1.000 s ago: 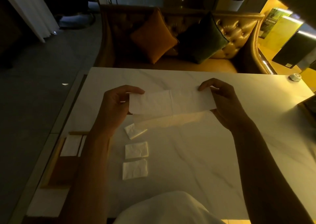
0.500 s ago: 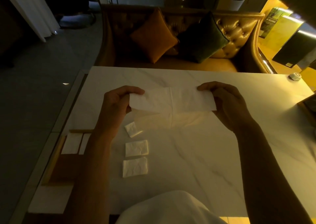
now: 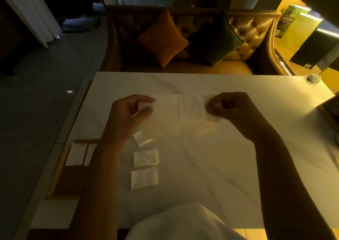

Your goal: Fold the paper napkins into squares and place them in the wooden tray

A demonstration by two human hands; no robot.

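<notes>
Paper napkin [image 3: 185, 108] hangs stretched above the white marble table [image 3: 211, 157], pinched at each short end. The left hand [image 3: 128, 116] grips its left end between thumb and forefinger; the right hand [image 3: 233, 111] grips the right end the same way, with a corner of the paper poking out below its fingers. A crease runs down the napkin near its middle, and the paper casts a pale shadow on the tabletop beneath.

Three folded squares lie in a column on the table under the left hand: the far square [image 3: 142, 138] is tilted and partly hidden by the wrist, the middle square [image 3: 145, 157] and the near square [image 3: 144, 177] lie flat, close together but apart. The left forearm crosses over the wooden tray [image 3: 60, 168] at the table's left edge and blocks part of it; two white napkins [image 3: 77, 154] sit side by side at the tray's far end.

Beyond the table stands a tufted sofa [image 3: 253, 28] with an orange cushion [image 3: 163, 39] and a dark green cushion [image 3: 214, 39]. A small round object [image 3: 314, 78] rests at the far right corner of the table.
</notes>
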